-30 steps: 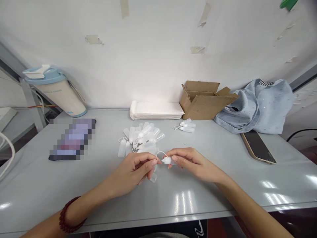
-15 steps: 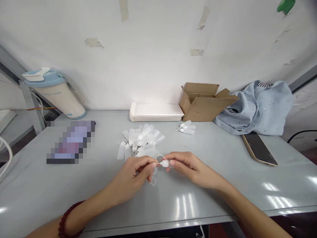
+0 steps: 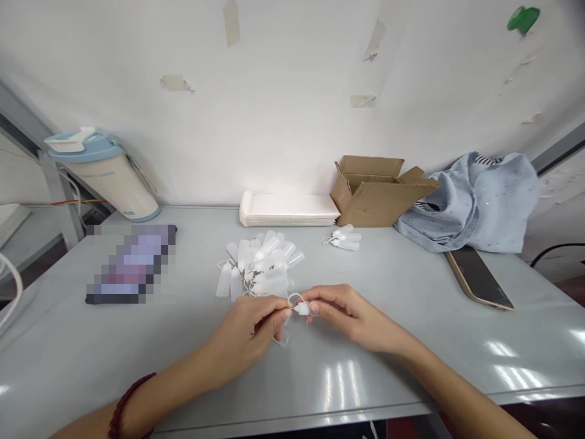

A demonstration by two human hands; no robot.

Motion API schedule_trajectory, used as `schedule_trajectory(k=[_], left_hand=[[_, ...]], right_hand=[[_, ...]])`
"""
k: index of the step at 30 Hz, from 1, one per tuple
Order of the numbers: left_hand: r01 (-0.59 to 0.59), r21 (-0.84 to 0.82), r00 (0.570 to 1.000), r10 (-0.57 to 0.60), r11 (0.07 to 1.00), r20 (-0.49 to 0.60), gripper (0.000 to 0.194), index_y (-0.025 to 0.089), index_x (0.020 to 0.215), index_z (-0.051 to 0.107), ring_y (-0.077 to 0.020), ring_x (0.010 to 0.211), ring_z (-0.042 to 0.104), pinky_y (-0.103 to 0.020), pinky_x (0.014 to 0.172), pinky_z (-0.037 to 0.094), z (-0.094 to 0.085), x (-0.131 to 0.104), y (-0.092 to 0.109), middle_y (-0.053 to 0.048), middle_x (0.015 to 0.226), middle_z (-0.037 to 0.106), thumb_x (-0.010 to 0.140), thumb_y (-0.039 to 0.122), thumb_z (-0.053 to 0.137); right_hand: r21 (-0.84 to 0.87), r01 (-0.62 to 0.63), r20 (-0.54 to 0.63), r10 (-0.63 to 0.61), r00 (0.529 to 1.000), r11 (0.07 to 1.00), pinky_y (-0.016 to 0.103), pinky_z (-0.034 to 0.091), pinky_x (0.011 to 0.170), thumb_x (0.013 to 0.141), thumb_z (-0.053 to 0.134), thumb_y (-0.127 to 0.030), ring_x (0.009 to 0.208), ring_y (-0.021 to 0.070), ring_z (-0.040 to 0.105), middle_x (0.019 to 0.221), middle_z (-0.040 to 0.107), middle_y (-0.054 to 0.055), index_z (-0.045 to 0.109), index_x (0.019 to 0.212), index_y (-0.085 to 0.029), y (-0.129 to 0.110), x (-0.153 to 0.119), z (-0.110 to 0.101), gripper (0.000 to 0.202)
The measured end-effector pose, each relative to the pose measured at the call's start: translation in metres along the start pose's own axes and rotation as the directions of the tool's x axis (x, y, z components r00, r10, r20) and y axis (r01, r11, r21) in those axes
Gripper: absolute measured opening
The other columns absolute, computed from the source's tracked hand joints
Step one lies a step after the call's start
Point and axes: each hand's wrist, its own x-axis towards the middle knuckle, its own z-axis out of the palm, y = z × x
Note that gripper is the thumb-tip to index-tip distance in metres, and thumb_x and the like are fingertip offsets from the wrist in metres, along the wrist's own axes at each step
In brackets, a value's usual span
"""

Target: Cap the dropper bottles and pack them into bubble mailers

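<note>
While the left hand [image 3: 256, 326] has its thumb and forefinger pinched together at the nozzle end of a small translucent bottle [image 3: 302, 309], the right hand [image 3: 348, 315] grips the body between thumb and fingers. The bottle lies roughly level between both hands over the grey tabletop [image 3: 388, 378], nozzle pointing left. A thin white strap [image 3: 292, 296] arches above the nozzle. Whether the left fingertips hold the nozzle itself or a cap cannot be determined. One further bottle [image 3: 282, 338] is partly hidden beneath the left hand. A dark red bracelet [image 3: 120, 413] circles the left wrist.

Just beyond the hands: a heap of similar bottles [image 3: 269, 262], overlapping and lying at mixed angles. To its right, apart: a small group of bottles [image 3: 347, 238]. Near the wall [image 3: 292, 134]: a stack of flat white packets [image 3: 292, 210], an open brown carton [image 3: 384, 201] at its right end. Far right: a pale blue bag [image 3: 498, 207], a phone [image 3: 479, 280] partly beneath it. Far left: a blue-lidded tumbler [image 3: 114, 186], with a pixelated device [image 3: 137, 262] nearer the person.
</note>
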Motion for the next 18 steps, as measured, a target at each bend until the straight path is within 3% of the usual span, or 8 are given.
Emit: schedule_trajectory(k=[7,18], left_hand=[[0.057,0.006,0.998,-0.057,0.998,-0.017,0.023,0.018,0.087,0.066,-0.0098,0.05,0.042,-0.02,0.048,0.033,-0.011,0.002,0.003,0.004,0.055,0.051,0.088,0.028,0.045],[-0.016,0.057,1.0,0.015,0.998,0.011,0.025,0.017,0.072,0.061,-0.0087,0.05,0.039,-0.02,0.05,0.031,-0.005,0.0,-0.001,0.004,0.056,0.05,0.089,0.022,0.043]], right_hand=[[-0.005,-0.047,-0.025,0.047,0.999,0.999,0.023,0.037,0.06,0.095,0.041,-0.035,0.067,0.0122,0.051,0.08,0.064,0.001,0.064,0.105,-0.019,-0.001,0.001,-0.003,0.03],[-0.005,-0.042,-0.001,0.042,0.999,0.999,0.025,0.04,0.067,0.094,0.045,-0.034,0.077,0.0143,0.057,0.084,0.065,0.002,0.063,0.105,-0.019,-0.001,0.001,0.001,0.026]])
